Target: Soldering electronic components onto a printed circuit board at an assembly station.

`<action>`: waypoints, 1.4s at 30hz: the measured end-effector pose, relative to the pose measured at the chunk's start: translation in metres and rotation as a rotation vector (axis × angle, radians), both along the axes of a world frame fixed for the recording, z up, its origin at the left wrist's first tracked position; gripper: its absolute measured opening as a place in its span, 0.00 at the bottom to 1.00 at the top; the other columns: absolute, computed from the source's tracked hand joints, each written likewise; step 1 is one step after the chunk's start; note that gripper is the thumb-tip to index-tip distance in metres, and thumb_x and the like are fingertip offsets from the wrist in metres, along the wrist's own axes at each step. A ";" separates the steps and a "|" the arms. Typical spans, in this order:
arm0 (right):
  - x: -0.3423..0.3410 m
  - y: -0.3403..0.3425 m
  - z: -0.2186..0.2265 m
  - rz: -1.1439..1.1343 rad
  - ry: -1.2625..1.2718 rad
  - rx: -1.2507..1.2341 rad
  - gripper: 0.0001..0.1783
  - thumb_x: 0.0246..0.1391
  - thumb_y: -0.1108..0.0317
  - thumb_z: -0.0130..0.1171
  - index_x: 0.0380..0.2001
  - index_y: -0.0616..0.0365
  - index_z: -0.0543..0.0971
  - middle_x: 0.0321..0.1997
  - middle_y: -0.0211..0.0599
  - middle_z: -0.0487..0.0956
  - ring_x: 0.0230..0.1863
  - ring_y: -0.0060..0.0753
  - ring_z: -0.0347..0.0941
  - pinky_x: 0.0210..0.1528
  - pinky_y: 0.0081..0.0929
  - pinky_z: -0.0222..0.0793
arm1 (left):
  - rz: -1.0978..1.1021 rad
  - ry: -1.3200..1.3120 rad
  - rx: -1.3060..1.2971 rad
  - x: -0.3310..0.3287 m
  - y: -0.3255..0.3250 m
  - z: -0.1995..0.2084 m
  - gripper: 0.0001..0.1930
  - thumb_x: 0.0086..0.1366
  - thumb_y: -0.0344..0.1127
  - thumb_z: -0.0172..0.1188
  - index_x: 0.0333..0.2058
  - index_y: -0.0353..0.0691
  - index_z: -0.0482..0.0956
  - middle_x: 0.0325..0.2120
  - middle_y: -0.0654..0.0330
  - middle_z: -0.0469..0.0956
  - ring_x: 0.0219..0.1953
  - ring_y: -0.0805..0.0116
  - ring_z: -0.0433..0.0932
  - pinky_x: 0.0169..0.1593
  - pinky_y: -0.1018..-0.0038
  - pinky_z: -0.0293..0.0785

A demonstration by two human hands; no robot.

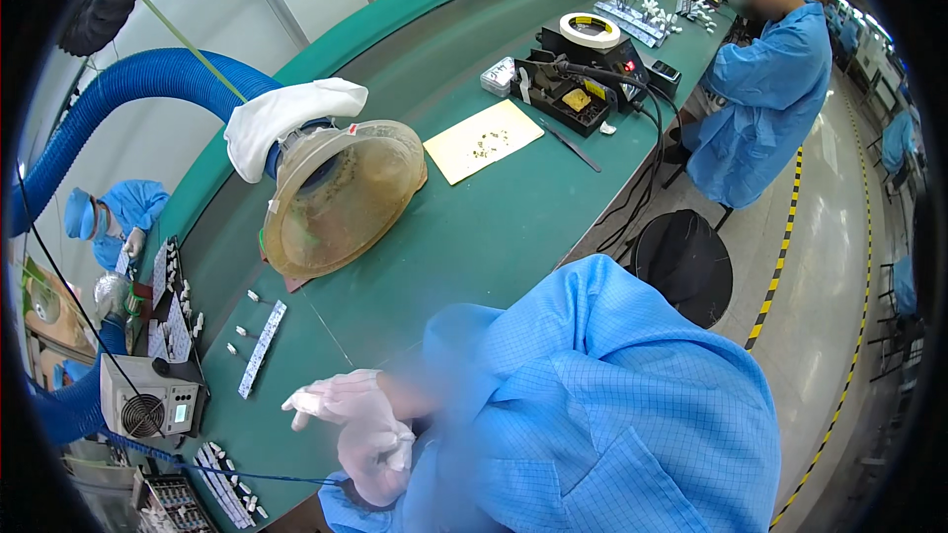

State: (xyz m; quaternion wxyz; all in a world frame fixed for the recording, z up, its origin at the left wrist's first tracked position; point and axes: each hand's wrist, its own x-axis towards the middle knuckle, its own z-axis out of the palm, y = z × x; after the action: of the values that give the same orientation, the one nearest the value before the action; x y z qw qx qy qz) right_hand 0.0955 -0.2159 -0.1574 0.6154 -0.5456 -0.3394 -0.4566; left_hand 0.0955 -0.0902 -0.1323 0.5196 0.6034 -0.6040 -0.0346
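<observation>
Above the green bench's near left part, my two hands in thin white gloves are close together. My right hand (341,398) stretches its fingers to the left, fingers apart, with nothing seen between them. Just below it, overlapping or touching, my left hand (375,459) is curled with fingertips pressed together near my right wrist. What it holds, if anything, is hidden. A blue cord (247,475) runs from my left wrist to the left. Nearest to my hands lies a narrow speckled circuit-board strip (263,349) with several white-tipped parts sticking out of its side.
A fume hood (346,202) on a blue hose (148,84) hangs over the bench. Beyond it are a yellow sheet (484,141) with small parts, tweezers (570,145) and a soldering station (602,69). Co-workers (760,89) sit at both sides. A fan-vented box (148,400) stands left.
</observation>
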 end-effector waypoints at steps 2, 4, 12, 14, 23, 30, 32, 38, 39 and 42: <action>-0.008 -0.003 -0.002 -0.118 0.171 -0.111 0.27 0.63 0.52 0.44 0.58 0.57 0.66 0.50 0.40 0.77 0.51 0.34 0.72 0.54 0.30 0.67 | 0.032 -0.057 0.017 -0.001 -0.002 0.007 0.16 0.52 0.24 0.64 0.37 0.38 0.66 0.25 0.56 0.73 0.29 0.63 0.76 0.34 0.71 0.72; -0.011 -0.007 -0.004 0.565 0.616 0.114 0.30 0.63 0.45 0.44 0.56 0.59 0.69 0.50 0.41 0.77 0.53 0.32 0.71 0.57 0.29 0.65 | -0.060 -0.157 0.246 -0.003 -0.006 0.014 0.15 0.51 0.27 0.66 0.33 0.40 0.68 0.23 0.57 0.76 0.27 0.60 0.78 0.33 0.71 0.71; -0.007 0.056 0.011 0.534 0.127 0.819 0.39 0.56 0.42 0.54 0.56 0.66 0.65 0.51 0.51 0.72 0.49 0.42 0.67 0.48 0.39 0.70 | -0.231 -0.077 0.252 -0.009 -0.030 0.054 0.12 0.52 0.28 0.65 0.29 0.39 0.68 0.20 0.59 0.76 0.21 0.65 0.76 0.27 0.71 0.70; -0.003 0.054 0.007 0.746 -0.237 0.697 0.36 0.55 0.51 0.60 0.60 0.58 0.62 0.57 0.46 0.69 0.61 0.36 0.62 0.44 0.30 0.74 | -0.209 0.139 0.182 -0.014 -0.032 0.062 0.06 0.50 0.20 0.55 0.19 0.36 0.68 0.17 0.59 0.72 0.20 0.66 0.73 0.26 0.73 0.67; -0.027 -0.035 0.023 0.677 0.792 -0.027 0.57 0.46 0.40 0.60 0.70 0.50 0.41 0.69 0.57 0.45 0.64 0.51 0.59 0.56 0.46 0.65 | -0.196 -0.157 0.233 -0.012 -0.034 0.042 0.08 0.49 0.29 0.64 0.28 0.42 0.74 0.24 0.59 0.76 0.29 0.60 0.75 0.36 0.66 0.70; -0.035 -0.036 0.052 0.436 0.904 0.376 0.29 0.59 0.69 0.48 0.63 0.65 0.60 0.29 0.39 0.76 0.32 0.32 0.74 0.41 0.29 0.72 | -0.353 0.072 0.230 0.003 -0.031 0.030 0.07 0.63 0.38 0.57 0.31 0.42 0.73 0.25 0.56 0.73 0.29 0.59 0.76 0.34 0.67 0.72; -0.038 -0.039 0.053 0.366 0.902 0.647 0.24 0.64 0.67 0.47 0.60 0.66 0.62 0.20 0.26 0.68 0.18 0.17 0.62 0.21 0.15 0.61 | -0.288 0.367 0.365 0.008 -0.021 0.028 0.13 0.60 0.39 0.62 0.39 0.38 0.76 0.32 0.57 0.77 0.35 0.61 0.77 0.39 0.70 0.74; -0.032 -0.056 0.035 0.192 1.141 0.728 0.17 0.69 0.59 0.41 0.40 0.61 0.72 0.12 0.19 0.54 0.12 0.12 0.49 0.17 0.14 0.48 | 0.724 -0.075 0.172 0.109 0.035 0.025 0.19 0.55 0.39 0.67 0.44 0.39 0.77 0.45 0.53 0.77 0.47 0.56 0.76 0.52 0.66 0.72; -0.031 -0.058 0.028 0.205 1.202 0.618 0.17 0.68 0.57 0.43 0.38 0.61 0.73 0.11 0.20 0.55 0.11 0.13 0.49 0.17 0.14 0.48 | 0.939 -0.120 0.178 0.135 0.042 0.020 0.19 0.55 0.41 0.66 0.44 0.40 0.78 0.45 0.52 0.77 0.49 0.55 0.75 0.54 0.65 0.70; -0.036 -0.064 0.012 0.171 1.080 0.426 0.18 0.67 0.56 0.45 0.36 0.61 0.74 0.11 0.21 0.58 0.12 0.14 0.50 0.17 0.15 0.48 | 1.266 -0.342 0.574 0.197 0.068 -0.002 0.29 0.54 0.48 0.66 0.54 0.49 0.70 0.50 0.56 0.73 0.53 0.54 0.70 0.55 0.61 0.68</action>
State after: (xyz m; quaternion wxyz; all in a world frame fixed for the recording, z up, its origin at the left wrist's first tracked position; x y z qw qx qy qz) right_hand 0.0596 -0.2801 -0.1458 0.8318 -0.5360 0.0786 -0.1210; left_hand 0.2923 -0.0225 -0.1340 0.1588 0.9479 -0.1780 0.2110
